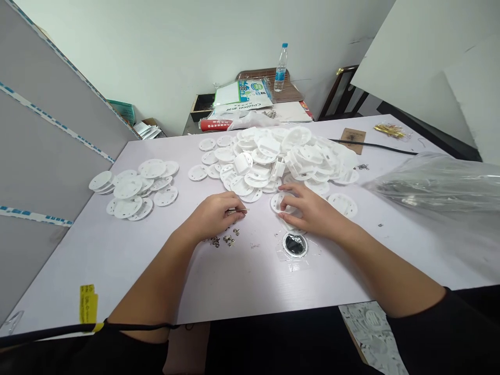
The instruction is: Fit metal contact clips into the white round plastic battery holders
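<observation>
My left hand [222, 212] is closed, its fingertips pinching a thin metal piece [242, 210] above small metal parts [228, 240] on the table. My right hand [302, 211] has its fingers spread and curved over a white round disc [276, 202] at the near edge of the large pile of white discs [269, 151]. Whether the fingertips touch the disc is hard to tell. Just nearer than my right hand, a round dark piece with a pale ring [295, 245] lies taped to the table.
A smaller group of white discs [128, 187] lies at the left. On the right is a clear plastic bag [437, 182]. A black cable [378, 148], a brown card [352, 140] and golden strips [389, 130] lie at the back right. Farther back stands a bottle [280, 70].
</observation>
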Demonstrator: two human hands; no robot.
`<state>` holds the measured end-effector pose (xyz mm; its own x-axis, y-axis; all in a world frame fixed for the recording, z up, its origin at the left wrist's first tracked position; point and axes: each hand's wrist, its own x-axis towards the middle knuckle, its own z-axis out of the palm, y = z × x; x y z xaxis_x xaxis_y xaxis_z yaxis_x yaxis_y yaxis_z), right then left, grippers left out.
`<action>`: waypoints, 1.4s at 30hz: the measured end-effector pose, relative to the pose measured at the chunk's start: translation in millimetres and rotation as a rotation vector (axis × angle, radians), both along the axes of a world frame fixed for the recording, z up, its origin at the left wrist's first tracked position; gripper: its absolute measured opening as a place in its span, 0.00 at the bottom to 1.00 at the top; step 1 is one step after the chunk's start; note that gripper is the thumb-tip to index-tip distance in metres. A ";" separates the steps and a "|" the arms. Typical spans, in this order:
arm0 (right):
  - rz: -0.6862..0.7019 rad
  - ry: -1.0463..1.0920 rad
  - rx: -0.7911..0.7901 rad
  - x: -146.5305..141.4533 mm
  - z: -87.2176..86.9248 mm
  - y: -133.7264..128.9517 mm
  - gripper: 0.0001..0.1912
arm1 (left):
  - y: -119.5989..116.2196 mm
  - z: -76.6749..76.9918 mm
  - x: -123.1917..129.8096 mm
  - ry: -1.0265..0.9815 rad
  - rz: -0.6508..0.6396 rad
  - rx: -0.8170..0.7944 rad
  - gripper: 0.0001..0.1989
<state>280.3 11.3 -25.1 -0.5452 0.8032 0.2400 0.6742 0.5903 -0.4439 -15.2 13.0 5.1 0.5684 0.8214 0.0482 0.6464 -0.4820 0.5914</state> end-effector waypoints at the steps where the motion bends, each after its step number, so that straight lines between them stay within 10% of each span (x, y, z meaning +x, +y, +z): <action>1: 0.005 0.006 -0.008 -0.2 0.2 -0.4 0.07 | -0.2 -0.3 0.4 0.004 -0.002 -0.003 0.07; 18: 0.026 0.449 0.189 -13.0 8.6 -6.0 0.13 | -8.0 -2.3 17.5 -0.294 0.090 -0.019 0.08; 27: -0.023 0.496 0.274 -32.7 4.7 -16.4 0.19 | -24.6 -0.5 47.1 -0.619 0.124 -0.326 0.11; 32: -0.083 0.488 -0.060 -36.1 1.7 -19.7 0.37 | -25.3 -1.2 49.0 -0.552 0.234 -0.281 0.13; 37: 0.062 0.674 -0.635 -38.9 6.0 -23.3 0.27 | -24.6 -3.8 48.7 -0.553 0.281 -0.334 0.14; 42: 0.140 0.998 -0.859 -42.7 7.1 -20.5 0.28 | -21.0 -6.2 48.0 -0.561 0.323 -0.121 0.10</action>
<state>237.6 -9.2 -18.0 -0.5227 0.8520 0.0303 -0.2014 -0.0888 -0.9755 32.8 -8.0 -1.1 0.2080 0.9646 0.1619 0.3253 -0.2243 0.9186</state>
